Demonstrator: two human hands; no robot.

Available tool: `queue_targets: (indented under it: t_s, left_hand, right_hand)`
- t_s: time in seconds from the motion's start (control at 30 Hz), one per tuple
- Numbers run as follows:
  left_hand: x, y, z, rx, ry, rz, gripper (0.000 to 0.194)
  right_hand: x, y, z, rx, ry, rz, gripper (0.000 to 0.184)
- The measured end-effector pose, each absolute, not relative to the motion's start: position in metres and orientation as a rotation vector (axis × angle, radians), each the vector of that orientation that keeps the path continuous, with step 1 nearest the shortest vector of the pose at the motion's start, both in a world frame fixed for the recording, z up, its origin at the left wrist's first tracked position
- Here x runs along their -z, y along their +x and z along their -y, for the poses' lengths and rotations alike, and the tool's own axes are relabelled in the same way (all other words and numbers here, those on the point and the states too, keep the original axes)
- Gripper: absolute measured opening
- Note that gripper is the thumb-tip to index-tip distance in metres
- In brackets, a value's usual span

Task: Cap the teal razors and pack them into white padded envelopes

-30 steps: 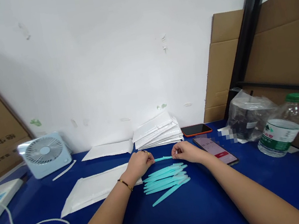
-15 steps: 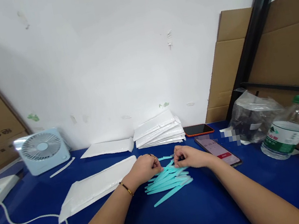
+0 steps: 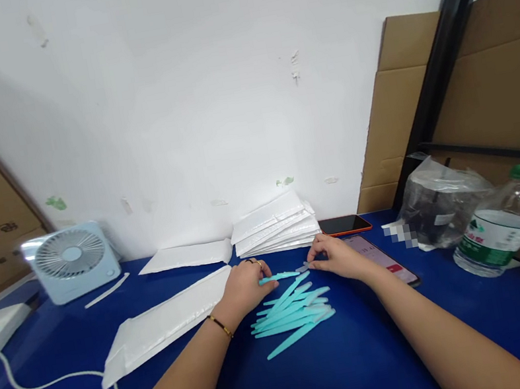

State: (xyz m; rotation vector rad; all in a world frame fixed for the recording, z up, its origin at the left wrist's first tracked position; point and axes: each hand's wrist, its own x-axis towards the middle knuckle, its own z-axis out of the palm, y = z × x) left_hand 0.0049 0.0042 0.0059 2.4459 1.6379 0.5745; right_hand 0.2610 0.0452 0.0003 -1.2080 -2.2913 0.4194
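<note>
My left hand [image 3: 249, 283] is closed around the handle of a turquoise eyebrow razor [image 3: 282, 276], held level above the blue table. Between thumb and finger, my right hand [image 3: 330, 257] pinches a small clear blade cap [image 3: 302, 268] at the razor's blade end. Whether cap and blade touch, I cannot tell. Just below both hands lies a loose pile of turquoise eyebrow razors [image 3: 289, 317], several of them with clear ends pointing right. To the left of my left hand is a white padded mailer [image 3: 166, 321].
Against the wall are a stack of white mailers [image 3: 272, 222] and a single mailer [image 3: 187, 255]. A phone [image 3: 385, 259] lies beside my right forearm, an orange-edged phone [image 3: 346, 225] behind it. A bottle [image 3: 494, 227] and plastic bag [image 3: 437, 203] stand right, a fan [image 3: 73, 261] left.
Both hands have risen slightly off the pile and moved apart. A razor now shows plainly in the left hand, and the clear cap in the right. The pile has stayed in place.
</note>
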Motion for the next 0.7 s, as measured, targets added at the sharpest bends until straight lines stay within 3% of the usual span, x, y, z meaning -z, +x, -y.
queue_targets:
  t_s: [0.1, 0.37, 0.5, 0.7]
  left_hand:
    - [-0.005, 0.016, 0.003, -0.505, 2.464, -1.569, 0.03]
    - [-0.001, 0.016, -0.002, -0.437, 2.406, -1.573, 0.013]
    - [-0.004, 0.003, -0.009, -0.444, 2.42, -1.685, 0.013]
    - [-0.007, 0.002, -0.002, -0.538, 2.391, -1.622, 0.027]
  right_hand:
    - [0.0, 0.252, -0.04, -0.426, -1.176, 2.376, 0.008]
    - [0.006, 0.25, -0.04, -0.635, -1.134, 2.419, 0.012]
    - [0.005, 0.261, -0.045, -0.568, -1.185, 2.332, 0.013]
    - [-0.001, 0.258, -0.036, -0.606, -1.151, 2.386, 0.02]
